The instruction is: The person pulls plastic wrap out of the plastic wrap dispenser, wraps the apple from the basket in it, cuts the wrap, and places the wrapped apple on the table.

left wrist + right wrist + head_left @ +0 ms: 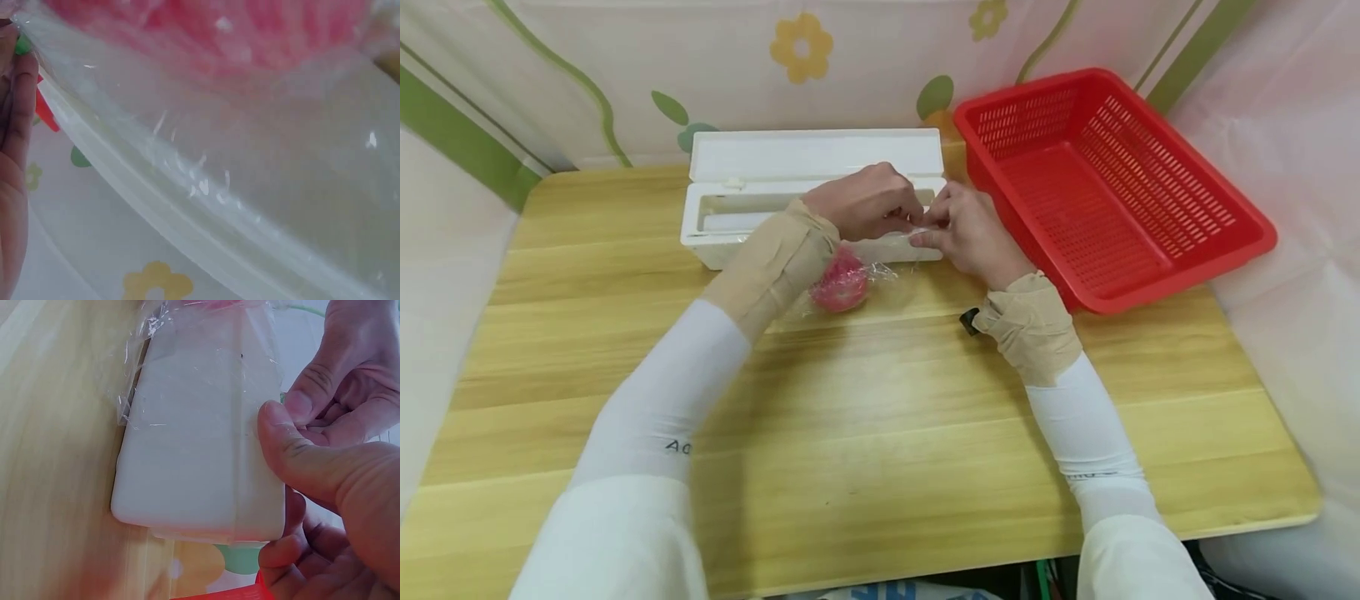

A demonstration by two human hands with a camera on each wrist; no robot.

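A long white box (700,246) with its lid raised lies at the table's back, a white roll (730,222) inside it. Clear plastic film (880,271) hangs over the box's front and around a pink-red item (841,282). At the box's right end my left hand (868,200) and right hand (973,233) meet, each pinching the film's edge between thumb and fingers. In the right wrist view both thumbs nearly touch at the film (187,419). The left wrist view has the pink-red item (250,31) behind film, with part of my left hand (15,169) at the edge.
A red slatted basket (1105,208) stands at the back right, close beside my right hand. The wooden table (865,433) extends toward the front. A patterned curtain (865,75) hangs behind the box.
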